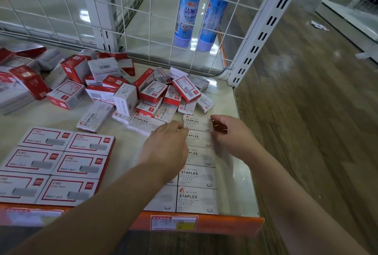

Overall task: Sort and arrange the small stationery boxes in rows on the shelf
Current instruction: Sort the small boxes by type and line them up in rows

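- Left grip [165, 144] rests curled beside the staples row [197, 175] near the shelf [241, 193] front-right corner.
- Right grip [229, 134] pinches the farthest staples box [196, 122].

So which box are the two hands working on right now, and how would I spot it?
Start at the shelf's right edge, where white STAPLES boxes lie flat in a row running from the orange front strip back toward the jumbled pile. The one you want is the farthest box in that row, pinched between the left hand and right hand.
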Demonstrator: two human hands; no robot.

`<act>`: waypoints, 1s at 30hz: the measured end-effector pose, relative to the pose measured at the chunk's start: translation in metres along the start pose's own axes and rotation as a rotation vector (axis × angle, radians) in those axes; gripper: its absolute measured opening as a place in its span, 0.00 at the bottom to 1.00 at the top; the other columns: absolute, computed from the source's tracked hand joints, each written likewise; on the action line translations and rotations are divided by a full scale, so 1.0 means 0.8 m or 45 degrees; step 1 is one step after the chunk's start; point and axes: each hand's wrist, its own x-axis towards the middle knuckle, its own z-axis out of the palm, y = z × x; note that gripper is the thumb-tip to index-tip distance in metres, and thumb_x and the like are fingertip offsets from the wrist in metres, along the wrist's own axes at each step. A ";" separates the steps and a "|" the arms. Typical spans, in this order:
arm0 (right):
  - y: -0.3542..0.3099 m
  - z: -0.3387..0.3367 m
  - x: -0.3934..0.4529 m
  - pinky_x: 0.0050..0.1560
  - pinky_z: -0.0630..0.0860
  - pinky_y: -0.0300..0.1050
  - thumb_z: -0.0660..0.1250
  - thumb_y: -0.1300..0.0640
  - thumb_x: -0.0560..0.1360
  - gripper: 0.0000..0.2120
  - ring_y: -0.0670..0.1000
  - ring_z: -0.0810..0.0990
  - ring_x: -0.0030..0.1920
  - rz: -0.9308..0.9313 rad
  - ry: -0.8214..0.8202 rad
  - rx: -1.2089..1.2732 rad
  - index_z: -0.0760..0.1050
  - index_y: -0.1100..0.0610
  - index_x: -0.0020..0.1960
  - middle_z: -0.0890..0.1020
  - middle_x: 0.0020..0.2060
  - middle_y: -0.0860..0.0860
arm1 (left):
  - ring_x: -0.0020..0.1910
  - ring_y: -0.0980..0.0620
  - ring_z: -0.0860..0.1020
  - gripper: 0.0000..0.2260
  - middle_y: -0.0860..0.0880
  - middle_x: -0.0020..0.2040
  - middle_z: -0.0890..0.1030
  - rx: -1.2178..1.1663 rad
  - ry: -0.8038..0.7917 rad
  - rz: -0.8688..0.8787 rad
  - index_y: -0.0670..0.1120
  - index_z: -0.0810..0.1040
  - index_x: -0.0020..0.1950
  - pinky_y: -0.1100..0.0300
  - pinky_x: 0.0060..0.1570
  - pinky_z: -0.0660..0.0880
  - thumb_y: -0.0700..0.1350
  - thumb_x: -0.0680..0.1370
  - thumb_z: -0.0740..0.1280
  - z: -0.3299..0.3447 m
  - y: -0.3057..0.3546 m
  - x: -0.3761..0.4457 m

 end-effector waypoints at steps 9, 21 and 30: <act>0.010 0.012 -0.009 0.52 0.70 0.39 0.62 0.60 0.76 0.18 0.50 0.76 0.52 0.031 0.049 -0.056 0.72 0.54 0.66 0.77 0.53 0.52 | 0.64 0.53 0.66 0.17 0.54 0.66 0.66 -0.003 0.009 -0.055 0.49 0.67 0.69 0.61 0.62 0.64 0.45 0.80 0.56 0.002 0.008 -0.001; 0.006 0.023 -0.012 0.52 0.71 0.42 0.60 0.62 0.76 0.14 0.53 0.76 0.52 0.016 0.149 -0.135 0.75 0.59 0.60 0.76 0.53 0.55 | 0.62 0.53 0.66 0.16 0.53 0.64 0.67 -0.014 -0.023 -0.067 0.48 0.68 0.68 0.59 0.61 0.67 0.44 0.80 0.56 0.001 0.009 0.001; 0.000 0.029 -0.023 0.46 0.66 0.34 0.63 0.61 0.74 0.18 0.45 0.72 0.49 0.012 0.262 -0.144 0.72 0.54 0.64 0.74 0.56 0.50 | 0.65 0.55 0.65 0.17 0.54 0.65 0.67 -0.050 0.046 0.006 0.51 0.65 0.70 0.63 0.63 0.62 0.44 0.80 0.56 -0.018 -0.007 -0.021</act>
